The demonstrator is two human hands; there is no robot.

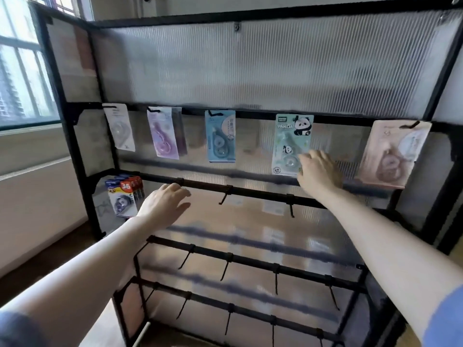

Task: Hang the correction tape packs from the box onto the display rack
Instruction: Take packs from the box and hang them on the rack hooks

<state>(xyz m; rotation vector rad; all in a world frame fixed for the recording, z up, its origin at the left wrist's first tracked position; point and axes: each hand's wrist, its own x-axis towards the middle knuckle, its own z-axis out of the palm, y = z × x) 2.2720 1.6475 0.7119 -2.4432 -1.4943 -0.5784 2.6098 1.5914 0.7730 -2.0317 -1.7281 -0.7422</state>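
A black display rack (250, 191) with ribbed translucent panels fills the view. On its top bar hang a white pack (119, 130), a purple pack (164, 132), a blue pack (220, 136), a green panda pack (290, 136) and a pink pack (390, 154). Several packs marked 36 (124, 195) hang at the left end of the second bar. My left hand (164, 205) hovers with relaxed fingers near a hook on the second bar and holds nothing. My right hand (318, 170) reaches with spread fingers to the panda pack's lower right corner. The box is out of view.
Bare hooks (225, 195) stick out from the second, third and fourth bars. A window (22, 71) and a low wall lie to the left of the rack. Wooden floor shows at the lower left.
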